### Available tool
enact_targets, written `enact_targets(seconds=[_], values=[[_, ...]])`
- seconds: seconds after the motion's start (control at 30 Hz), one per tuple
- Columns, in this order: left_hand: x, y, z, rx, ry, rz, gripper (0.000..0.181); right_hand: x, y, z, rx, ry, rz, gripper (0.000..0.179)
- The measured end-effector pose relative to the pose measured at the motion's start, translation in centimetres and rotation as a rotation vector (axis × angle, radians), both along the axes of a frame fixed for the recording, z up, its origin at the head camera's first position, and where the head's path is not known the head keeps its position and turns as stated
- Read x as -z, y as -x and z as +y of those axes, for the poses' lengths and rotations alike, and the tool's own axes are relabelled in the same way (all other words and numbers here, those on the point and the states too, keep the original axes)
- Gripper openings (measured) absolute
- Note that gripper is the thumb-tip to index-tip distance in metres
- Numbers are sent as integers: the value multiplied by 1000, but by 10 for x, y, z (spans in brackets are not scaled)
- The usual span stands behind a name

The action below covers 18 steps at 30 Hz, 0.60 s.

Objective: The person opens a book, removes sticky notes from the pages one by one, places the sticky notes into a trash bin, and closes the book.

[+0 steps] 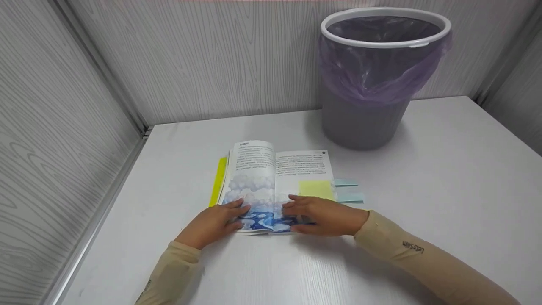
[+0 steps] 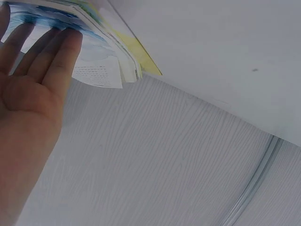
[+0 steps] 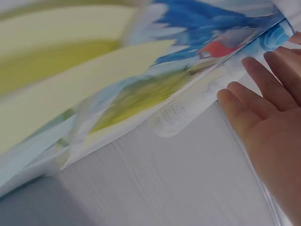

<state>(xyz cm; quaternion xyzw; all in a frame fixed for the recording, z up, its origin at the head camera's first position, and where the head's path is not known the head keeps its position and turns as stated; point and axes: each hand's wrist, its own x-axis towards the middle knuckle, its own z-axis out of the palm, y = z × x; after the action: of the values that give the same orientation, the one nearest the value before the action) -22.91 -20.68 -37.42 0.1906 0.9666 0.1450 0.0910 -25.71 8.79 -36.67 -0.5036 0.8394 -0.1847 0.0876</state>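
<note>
An open book [image 1: 254,159] lies on the white table, with printed text above a blue cloud-and-water picture. My left hand [image 1: 214,222] rests on the lower left page, and its fingers look extended in the left wrist view, against the page [image 2: 101,70]. My right hand [image 1: 324,216] is over the lower right page, fingers pointing left toward the spine. In the right wrist view those fingers [image 3: 256,101] are mostly straight and pinch nothing. A pale yellow sticky note [image 1: 316,189] is on the right page, partly covered by that hand.
Light blue paper tabs [image 1: 350,197] stick out of the book's right edge; a bright yellow strip [image 1: 217,180] shows along its left. A grey bin [image 1: 364,123] with a purple liner stands at the back right. Wood-grain panels [image 1: 203,59] enclose the table [image 1: 169,169].
</note>
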Motion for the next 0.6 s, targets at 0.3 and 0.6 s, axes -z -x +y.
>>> enact_targets(seconds=[0.3, 0.6], values=[[1, 0, -3, 29, -43, 14, 49, 0, 14, 47, 147, 38, 141, 41], [0, -1, -3, 4, -28, 21, 50, 12, 24, 62, 165, 36, 256, 44]])
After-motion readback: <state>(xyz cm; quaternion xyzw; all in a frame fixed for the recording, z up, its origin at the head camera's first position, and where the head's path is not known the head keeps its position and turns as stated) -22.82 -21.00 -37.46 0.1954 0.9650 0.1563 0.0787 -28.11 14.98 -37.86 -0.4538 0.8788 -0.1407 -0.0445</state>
